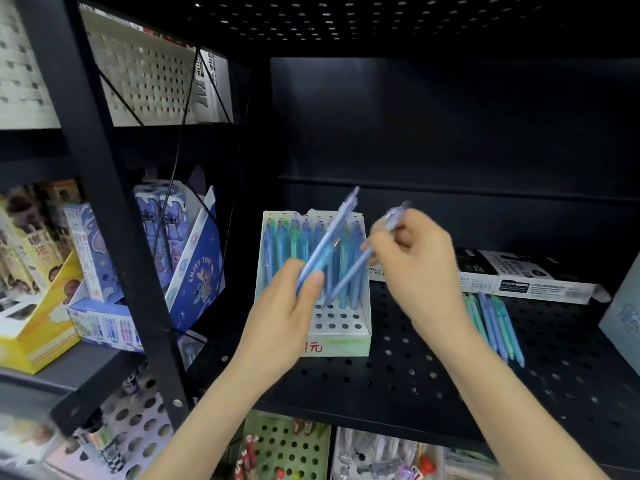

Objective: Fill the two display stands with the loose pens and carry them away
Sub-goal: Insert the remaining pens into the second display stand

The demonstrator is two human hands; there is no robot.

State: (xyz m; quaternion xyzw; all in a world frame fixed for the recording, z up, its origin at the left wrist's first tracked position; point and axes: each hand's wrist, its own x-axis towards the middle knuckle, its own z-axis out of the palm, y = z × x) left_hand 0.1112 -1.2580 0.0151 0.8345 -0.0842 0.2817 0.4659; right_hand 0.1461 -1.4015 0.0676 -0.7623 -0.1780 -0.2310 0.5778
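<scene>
Our left hand (287,306) pinches a blue pen (327,239) between thumb and fingers, slanted up over the white display stand (341,341), which has its back rows filled and sits just beyond both hands. Our right hand (420,268) grips a second pen (346,278), its tip down near the stand's open holes. Loose pens (495,323) lie on the black perforated shelf (398,375) right of our right wrist, boxes (526,275) behind them.

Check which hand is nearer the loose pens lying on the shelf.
Right. The right hand sits just up-left of the loose pens; the left hand is farther left, in front of the display stand.
</scene>
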